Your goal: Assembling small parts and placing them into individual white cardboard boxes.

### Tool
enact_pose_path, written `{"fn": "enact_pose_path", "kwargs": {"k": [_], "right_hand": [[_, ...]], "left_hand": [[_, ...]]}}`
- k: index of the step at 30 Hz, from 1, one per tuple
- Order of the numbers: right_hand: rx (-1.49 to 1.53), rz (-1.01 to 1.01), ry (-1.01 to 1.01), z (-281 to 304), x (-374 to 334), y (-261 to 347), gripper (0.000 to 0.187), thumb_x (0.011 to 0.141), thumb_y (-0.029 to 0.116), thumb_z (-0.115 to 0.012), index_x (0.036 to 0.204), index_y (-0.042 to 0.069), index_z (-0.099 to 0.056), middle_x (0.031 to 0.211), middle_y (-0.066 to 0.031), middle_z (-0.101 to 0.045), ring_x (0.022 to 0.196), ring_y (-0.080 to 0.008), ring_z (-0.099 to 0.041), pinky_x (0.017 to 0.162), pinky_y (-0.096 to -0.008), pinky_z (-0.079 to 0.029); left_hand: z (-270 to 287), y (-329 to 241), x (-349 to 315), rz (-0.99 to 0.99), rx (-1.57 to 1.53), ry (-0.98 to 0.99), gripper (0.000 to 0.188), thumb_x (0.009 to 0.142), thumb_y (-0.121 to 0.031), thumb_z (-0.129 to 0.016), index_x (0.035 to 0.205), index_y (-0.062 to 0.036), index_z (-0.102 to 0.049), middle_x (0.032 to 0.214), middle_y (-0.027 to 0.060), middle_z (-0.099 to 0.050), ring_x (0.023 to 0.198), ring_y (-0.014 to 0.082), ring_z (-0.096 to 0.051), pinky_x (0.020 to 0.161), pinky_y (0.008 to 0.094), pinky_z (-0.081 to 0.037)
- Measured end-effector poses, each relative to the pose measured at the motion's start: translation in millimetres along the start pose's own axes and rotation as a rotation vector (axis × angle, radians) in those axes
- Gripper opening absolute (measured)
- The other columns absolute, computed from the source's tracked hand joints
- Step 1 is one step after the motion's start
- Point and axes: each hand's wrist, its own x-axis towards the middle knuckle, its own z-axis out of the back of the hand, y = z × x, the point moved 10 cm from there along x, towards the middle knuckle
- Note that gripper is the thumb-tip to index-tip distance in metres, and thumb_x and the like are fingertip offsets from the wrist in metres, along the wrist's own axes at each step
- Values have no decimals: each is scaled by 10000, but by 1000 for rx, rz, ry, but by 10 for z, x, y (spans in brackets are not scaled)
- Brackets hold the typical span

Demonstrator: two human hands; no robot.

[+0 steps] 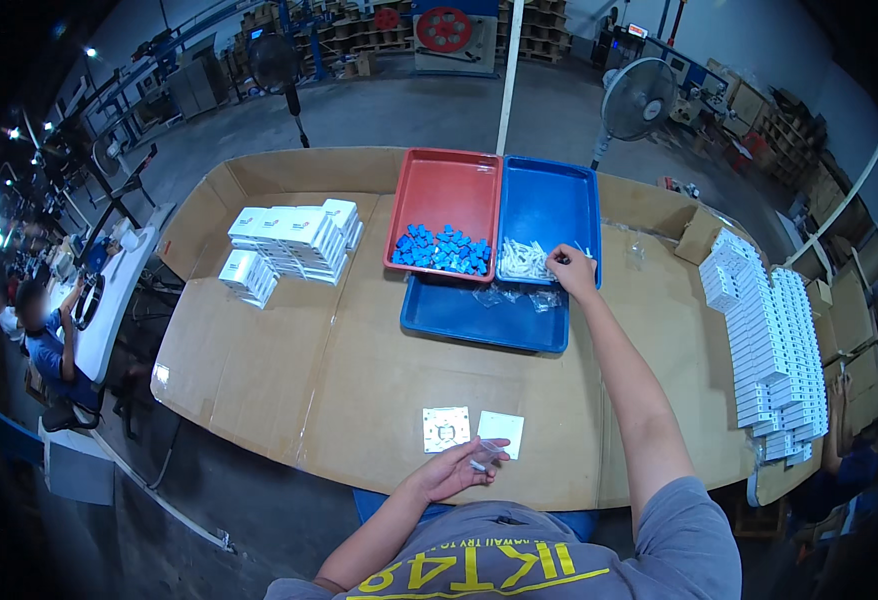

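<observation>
My left hand [456, 470] is near the front edge of the table, palm up with curled fingers. It holds what looks like a small clear plastic bag [492, 449] with a small white piece by it. Just beyond lie two flat white squares: a printed one [446, 429] on the left and a plain one [501, 432], partly covered by my fingertips. My right hand [571, 268] reaches into the near end of a blue tray [549, 195], fingers bent together over a heap of small white parts [521, 259]. Whatever is between those fingertips is hidden.
A red tray [449, 190] holds blue pieces [439, 250]. Under both trays, a lower blue tray [479, 325] contains clear bags. White boxes are stacked at left [294, 240] and right [769, 340]. Cardboard walls [309, 172] edge the table. Other people sit at both sides.
</observation>
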Motion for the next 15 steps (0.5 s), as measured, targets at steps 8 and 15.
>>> {"fn": "enact_pose_path", "kwargs": {"k": [8,15], "right_hand": [[122,-4,39,-92,64,-62,180,823,292,-805,924,142,-801,934,-31,-789,885,-207,-716,883,-355,-483],[54,89,9,-55,110,-111,183,855,239,-804,1010,144,-824,976,-68,-792,868,-220,-717,828,-347,-549]], "left_hand": [[-3,-69,18,-7,-4,-9,588,1164,-393,-358,1554,42,-422,1302,142,-658,1015,219,-652,969,375,-542],[-62,-88,26,-1,44,-25,572,1149,-404,-417,1552,0,-450,1308,109,-649,989,158,-635,912,320,-540]]}}
